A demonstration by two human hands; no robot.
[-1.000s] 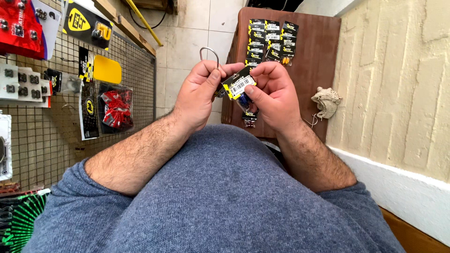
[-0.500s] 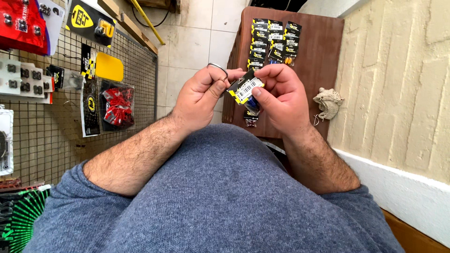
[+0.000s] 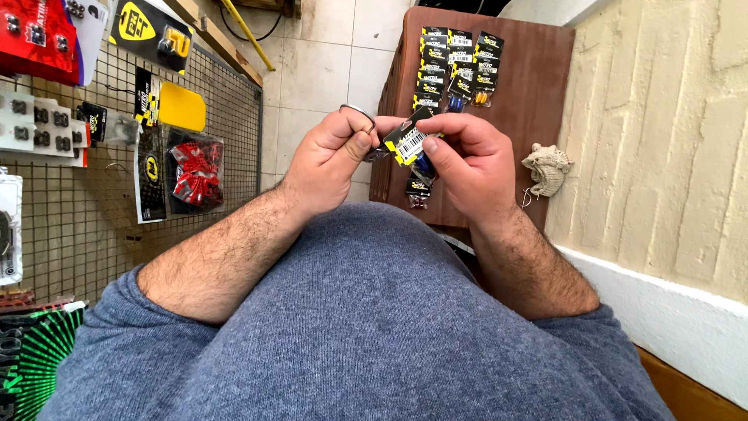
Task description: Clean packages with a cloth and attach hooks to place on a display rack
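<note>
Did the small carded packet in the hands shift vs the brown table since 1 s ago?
No real shift: the packet stays pinched between left hand and right hand, over the brown table's near-left corner.

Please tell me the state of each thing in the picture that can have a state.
Left hand: closed on a metal ring.
Right hand: pinching a small packet.
Small packet: held up, tilted.
Packets on table: lying in rows.
Red packet: hanging on wire grid.

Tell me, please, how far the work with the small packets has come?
Done, apparently: a dozen or so packets lie in rows on the brown table. In hand: the right hand pinches one small packet while the left hand holds a metal ring. Left: this packet is not yet set down.
</note>
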